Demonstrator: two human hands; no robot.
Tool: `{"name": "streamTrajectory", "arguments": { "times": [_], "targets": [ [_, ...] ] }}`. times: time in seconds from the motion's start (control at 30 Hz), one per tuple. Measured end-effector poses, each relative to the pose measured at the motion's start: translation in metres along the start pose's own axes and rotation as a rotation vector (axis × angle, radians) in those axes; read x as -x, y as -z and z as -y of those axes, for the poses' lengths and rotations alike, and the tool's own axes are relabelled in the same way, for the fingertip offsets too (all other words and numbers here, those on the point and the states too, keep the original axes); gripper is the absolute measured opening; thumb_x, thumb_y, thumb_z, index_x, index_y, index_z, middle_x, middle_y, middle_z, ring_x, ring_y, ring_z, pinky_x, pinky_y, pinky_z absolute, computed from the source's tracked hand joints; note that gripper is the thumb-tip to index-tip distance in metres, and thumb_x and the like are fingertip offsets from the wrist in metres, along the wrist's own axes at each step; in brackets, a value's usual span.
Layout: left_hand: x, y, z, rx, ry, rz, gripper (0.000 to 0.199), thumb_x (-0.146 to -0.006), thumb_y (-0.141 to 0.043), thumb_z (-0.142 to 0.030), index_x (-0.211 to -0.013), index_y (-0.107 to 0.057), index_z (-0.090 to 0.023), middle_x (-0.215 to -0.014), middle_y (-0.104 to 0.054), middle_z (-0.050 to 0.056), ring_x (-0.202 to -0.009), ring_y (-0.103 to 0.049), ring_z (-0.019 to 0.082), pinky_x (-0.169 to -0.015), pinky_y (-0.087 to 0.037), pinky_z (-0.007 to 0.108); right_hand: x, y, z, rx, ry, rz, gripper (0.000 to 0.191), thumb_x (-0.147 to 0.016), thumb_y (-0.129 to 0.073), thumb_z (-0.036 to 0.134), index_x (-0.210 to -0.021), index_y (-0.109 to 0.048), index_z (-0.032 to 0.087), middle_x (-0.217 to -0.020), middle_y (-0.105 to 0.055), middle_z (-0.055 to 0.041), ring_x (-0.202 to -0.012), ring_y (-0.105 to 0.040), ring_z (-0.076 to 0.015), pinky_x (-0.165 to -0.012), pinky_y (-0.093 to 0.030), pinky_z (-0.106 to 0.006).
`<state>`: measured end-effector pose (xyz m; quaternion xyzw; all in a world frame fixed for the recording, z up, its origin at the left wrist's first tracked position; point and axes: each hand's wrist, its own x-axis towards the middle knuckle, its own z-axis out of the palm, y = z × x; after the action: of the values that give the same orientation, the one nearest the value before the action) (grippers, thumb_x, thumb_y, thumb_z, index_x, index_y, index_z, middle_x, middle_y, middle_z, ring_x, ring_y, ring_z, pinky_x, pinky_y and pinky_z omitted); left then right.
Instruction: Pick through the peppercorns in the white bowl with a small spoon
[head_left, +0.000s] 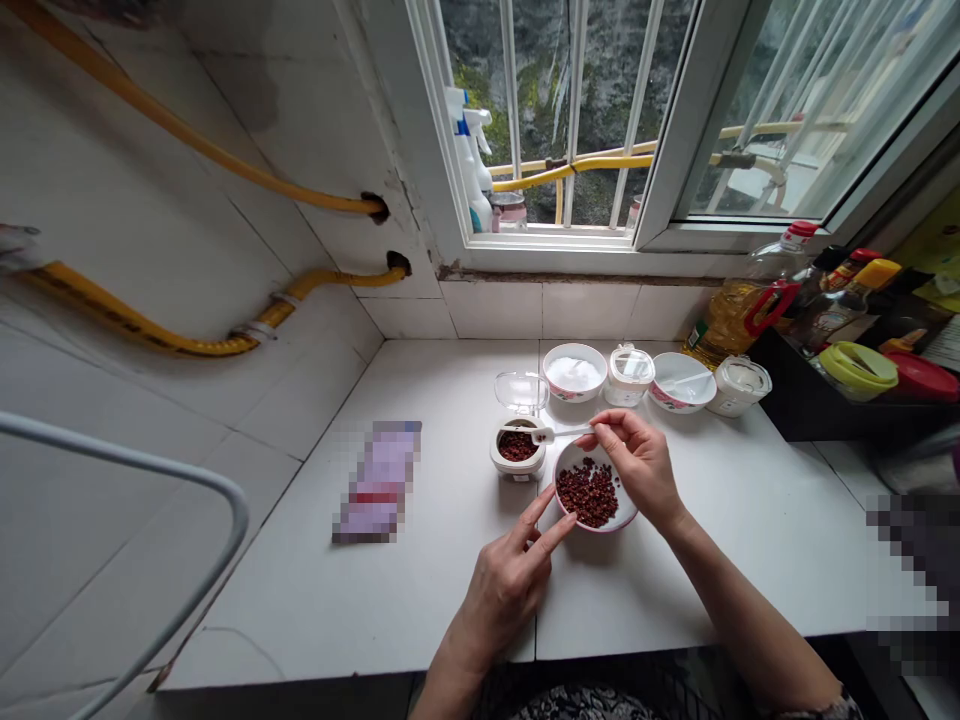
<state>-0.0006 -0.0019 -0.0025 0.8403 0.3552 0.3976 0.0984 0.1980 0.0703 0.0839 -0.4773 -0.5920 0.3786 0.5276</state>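
A small white bowl (625,516) with a pink rim sits on the white tiled counter (420,600), filled with dark red peppercorns (588,492). My left hand (510,580) touches its near-left rim with two fingertips. My right hand (637,462) hovers over the bowl's far side and pinches the handle of a small white spoon (556,433). The spoon's tip reaches over an open condiment jar (517,448) holding the same peppercorns, its clear lid (520,390) flipped up behind it.
Behind stand a bowl of white powder (574,372), two lidded condiment jars (630,374), and a bowl with a spoon (681,382). An oil bottle (739,300) and sauce bottles crowd the right. A blurred packet (379,482) lies left. Yellow gas hoses (187,340) run along the wall.
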Motion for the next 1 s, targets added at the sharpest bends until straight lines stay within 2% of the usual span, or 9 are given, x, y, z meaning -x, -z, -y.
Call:
{"name": "streamTrajectory", "arguments": {
  "times": [0.07, 0.17, 0.27, 0.43, 0.5, 0.6, 0.73, 0.83, 1.0],
  "targets": [
    [0.0, -0.001, 0.0, -0.001, -0.001, 0.004, 0.063, -0.092, -0.042, 0.002, -0.148, -0.051, -0.024, -0.153, -0.051, 0.018, -0.079, -0.07, 0.011, -0.076, -0.062, 0.024, 0.002, -0.011, 0.0, 0.176, 0.221, 0.014, 0.01, -0.097, -0.056, 0.028, -0.097, -0.064, 0.022, -0.084, -0.08, -0.0066, -0.08, -0.075, -0.0223, -0.085, -0.059, -0.041],
    [0.0, -0.001, 0.001, -0.005, 0.001, 0.017, 0.065, -0.09, -0.042, 0.002, -0.149, -0.05, -0.023, -0.154, -0.049, 0.019, -0.08, -0.071, 0.012, -0.075, -0.062, 0.024, 0.004, -0.019, -0.004, 0.395, 0.552, 0.11, 0.018, -0.096, -0.049, 0.015, -0.097, -0.065, 0.024, -0.086, -0.079, -0.0042, -0.075, -0.073, -0.0201, -0.097, -0.054, -0.047],
    [-0.001, -0.001, 0.001, -0.012, -0.002, 0.022, 0.066, -0.089, -0.041, 0.003, -0.15, -0.05, -0.023, -0.155, -0.049, 0.019, -0.084, -0.071, 0.012, -0.077, -0.062, 0.025, 0.005, -0.013, -0.004, 0.438, 0.648, 0.104, 0.021, -0.095, -0.05, 0.011, -0.099, -0.065, 0.025, -0.085, -0.079, -0.0023, -0.071, -0.073, -0.0191, -0.099, -0.053, -0.048],
    [-0.001, -0.001, 0.001, -0.022, -0.015, 0.002, 0.06, -0.09, -0.041, 0.003, -0.144, -0.054, -0.02, -0.151, -0.052, 0.02, -0.08, -0.07, 0.011, -0.075, -0.062, 0.024, 0.006, 0.017, -0.006, 0.354, 0.43, -0.087, 0.012, -0.095, -0.056, 0.019, -0.096, -0.066, 0.024, -0.076, -0.078, -0.0033, -0.082, -0.073, -0.0239, -0.084, -0.057, -0.042],
    [0.0, -0.002, 0.002, -0.026, -0.015, -0.002, 0.059, -0.092, -0.042, 0.003, -0.144, -0.054, -0.021, -0.151, -0.052, 0.02, -0.079, -0.07, 0.011, -0.074, -0.062, 0.024, 0.005, 0.029, -0.011, 0.371, 0.34, -0.064, 0.01, -0.093, -0.057, 0.021, -0.093, -0.067, 0.023, -0.071, -0.075, -0.003, -0.079, -0.072, -0.0239, -0.078, -0.057, -0.039],
    [0.001, -0.004, 0.004, -0.035, -0.021, -0.011, 0.06, -0.093, -0.042, 0.001, -0.147, -0.052, -0.024, -0.153, -0.051, 0.018, -0.079, -0.071, 0.011, -0.075, -0.062, 0.023, 0.003, 0.037, -0.021, 0.456, 0.311, 0.002, 0.014, -0.089, -0.057, 0.02, -0.083, -0.068, 0.024, -0.067, -0.073, -0.0023, -0.081, -0.07, -0.0246, -0.079, -0.055, -0.039],
    [0.0, -0.004, 0.005, -0.036, -0.031, -0.01, 0.065, -0.093, -0.043, 0.001, -0.151, -0.047, -0.027, -0.154, -0.051, 0.016, -0.083, -0.072, 0.011, -0.077, -0.062, 0.023, 0.002, 0.033, -0.03, 0.518, 0.335, 0.12, 0.017, -0.085, -0.054, 0.016, -0.078, -0.067, 0.025, -0.065, -0.072, -0.0016, -0.087, -0.067, -0.0253, -0.086, -0.053, -0.041],
    [-0.001, -0.004, 0.005, -0.032, -0.023, -0.004, 0.066, -0.093, -0.043, 0.001, -0.152, -0.046, -0.028, -0.155, -0.05, 0.016, -0.084, -0.072, 0.011, -0.078, -0.062, 0.024, 0.003, 0.028, -0.029, 0.471, 0.296, 0.135, 0.016, -0.084, -0.055, 0.016, -0.077, -0.067, 0.024, -0.065, -0.073, -0.0008, -0.086, -0.068, -0.0243, -0.089, -0.052, -0.042],
    [-0.001, -0.004, 0.006, -0.038, -0.023, -0.017, 0.061, -0.093, -0.044, 0.001, -0.147, -0.053, -0.026, -0.153, -0.052, 0.015, -0.082, -0.072, 0.011, -0.076, -0.062, 0.023, 0.002, 0.03, -0.023, 0.252, 0.086, 0.113, 0.013, -0.083, -0.056, 0.023, -0.075, -0.066, 0.022, -0.057, -0.07, 0.0016, -0.062, -0.067, -0.0188, -0.076, -0.054, -0.035]
  ]
}}
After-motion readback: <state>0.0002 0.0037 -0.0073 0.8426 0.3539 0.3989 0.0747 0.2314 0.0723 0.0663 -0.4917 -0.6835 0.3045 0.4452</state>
